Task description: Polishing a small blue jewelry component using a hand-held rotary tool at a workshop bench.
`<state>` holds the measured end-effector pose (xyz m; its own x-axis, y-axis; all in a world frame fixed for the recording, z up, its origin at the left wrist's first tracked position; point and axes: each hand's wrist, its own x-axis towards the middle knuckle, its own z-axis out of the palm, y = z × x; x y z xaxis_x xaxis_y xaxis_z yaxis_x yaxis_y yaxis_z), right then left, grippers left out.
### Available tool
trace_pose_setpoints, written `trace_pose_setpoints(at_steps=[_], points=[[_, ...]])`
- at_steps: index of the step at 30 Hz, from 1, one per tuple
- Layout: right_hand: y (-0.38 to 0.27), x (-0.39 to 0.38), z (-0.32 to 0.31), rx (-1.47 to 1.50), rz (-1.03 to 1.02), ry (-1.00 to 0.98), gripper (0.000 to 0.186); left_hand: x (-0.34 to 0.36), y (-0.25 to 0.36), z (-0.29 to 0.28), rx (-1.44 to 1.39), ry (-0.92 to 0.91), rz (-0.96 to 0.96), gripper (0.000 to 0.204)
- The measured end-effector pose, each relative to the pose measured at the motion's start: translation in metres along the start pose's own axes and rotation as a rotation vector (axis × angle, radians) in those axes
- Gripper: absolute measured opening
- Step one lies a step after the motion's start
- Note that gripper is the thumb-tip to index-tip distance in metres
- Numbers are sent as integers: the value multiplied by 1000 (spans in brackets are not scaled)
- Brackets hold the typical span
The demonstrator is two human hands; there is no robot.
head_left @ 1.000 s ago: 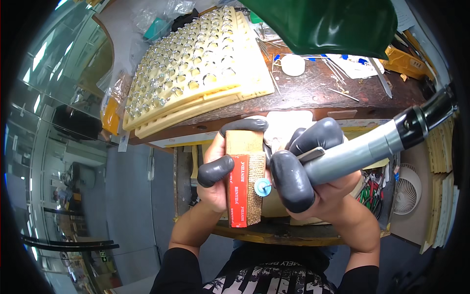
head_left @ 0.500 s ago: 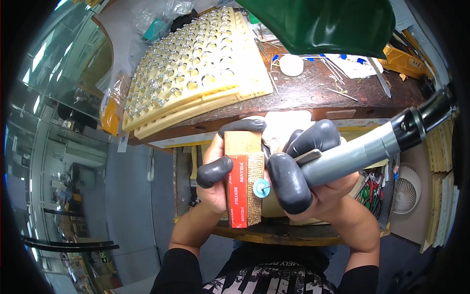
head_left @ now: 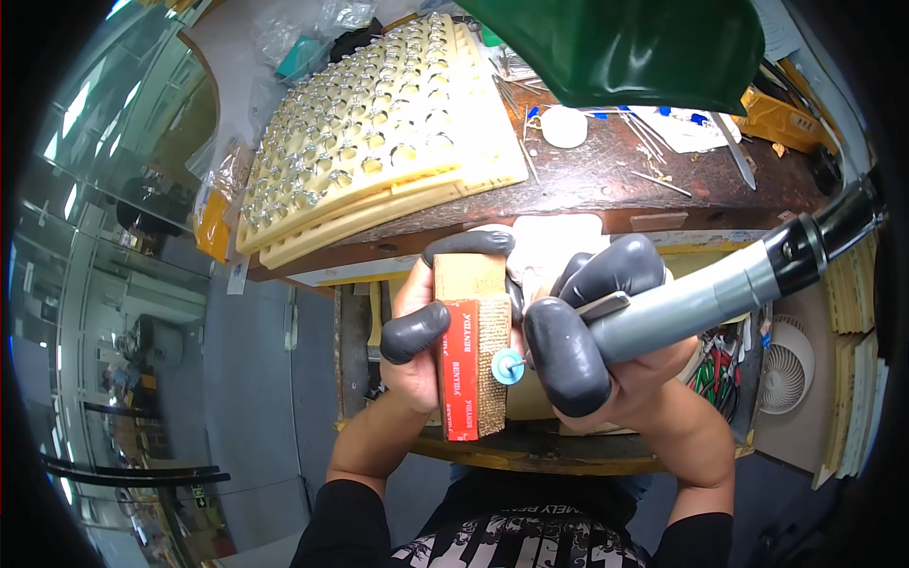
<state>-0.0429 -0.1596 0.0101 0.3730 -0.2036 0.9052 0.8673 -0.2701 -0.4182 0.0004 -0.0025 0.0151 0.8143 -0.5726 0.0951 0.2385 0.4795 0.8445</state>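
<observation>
My left hand (head_left: 414, 331), with black finger cots on its fingertips, is closed around a block (head_left: 461, 369) that has a red printed label and a coarse, textured brown side. In my right hand (head_left: 597, 327), also in black finger cots, is a grey rotary handpiece (head_left: 696, 301) with a black end toward the upper right. A small light-blue disc (head_left: 507, 366) on the handpiece's thin shank sits against or very near the block's textured side; exact contact I cannot tell.
Beyond my hands, a cream tray (head_left: 379, 123) holds many shiny rings on the workbench (head_left: 606, 175). A white round piece (head_left: 564, 127), thin metal rods and a knife-like blade (head_left: 737, 156) lie there. A green lamp shade (head_left: 634, 47) hangs above. At right stands a white fan (head_left: 788, 364).
My right hand and the handpiece have shifted slightly to the right, and the blue disc a little too. My left hand and the block look unmoved.
</observation>
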Motion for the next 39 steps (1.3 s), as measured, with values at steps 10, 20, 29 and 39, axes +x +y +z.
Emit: trace_pose_setpoints(at_steps=[10,20,29,39], points=[[-2,-1,2,44,-1,-21,25,0,-3,-5,15,-38,-1,73],[-4,-12,-3,101,118,-123,32,-4,1,5,17,6,-16,71],[0,-8,-1,107,9,-113,35,-4,1,6,46,21,-2,70],[-4,-9,0,127,90,-100,39,-4,1,6,43,43,19,70]])
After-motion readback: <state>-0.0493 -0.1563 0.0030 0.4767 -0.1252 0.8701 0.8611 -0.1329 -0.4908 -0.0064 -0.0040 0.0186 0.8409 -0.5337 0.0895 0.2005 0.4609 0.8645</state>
